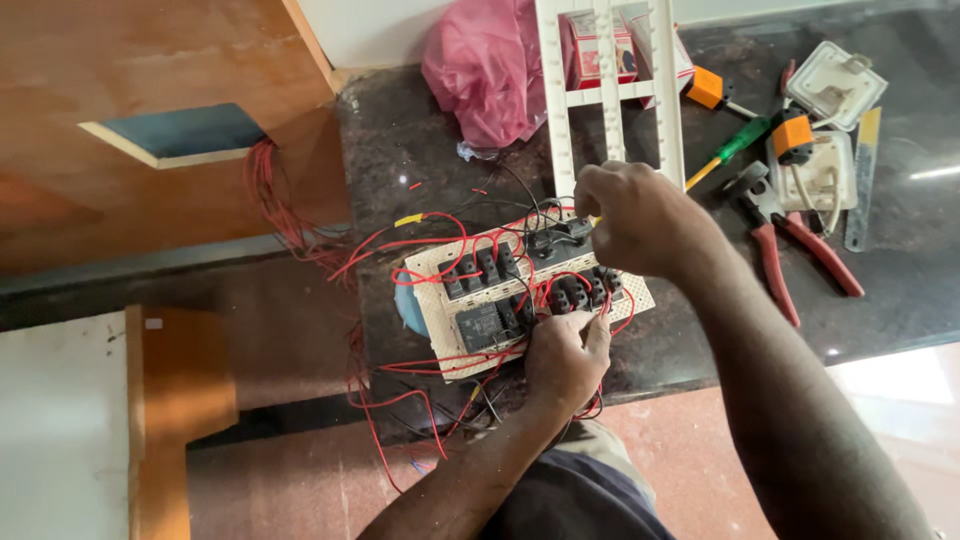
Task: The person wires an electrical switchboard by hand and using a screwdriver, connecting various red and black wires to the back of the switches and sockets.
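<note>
A cream perforated switch board [447,318] with several black switch modules and red wires [420,245] lies on the dark stone counter [400,150]. My left hand [565,360] rests on the board's near edge, fingers closed on the board and wires there. My right hand [630,215] hovers over the board's far right part, fingers pinched together around something thin; what it holds is hidden by the hand.
A white slotted frame [607,90] and a pink plastic bag [480,65] lie behind the board. Red-handled pliers [790,250], a green screwdriver [735,145], orange tools and white switch plates [835,85] sit to the right. Loose red wires [275,200] hang off the counter's left edge.
</note>
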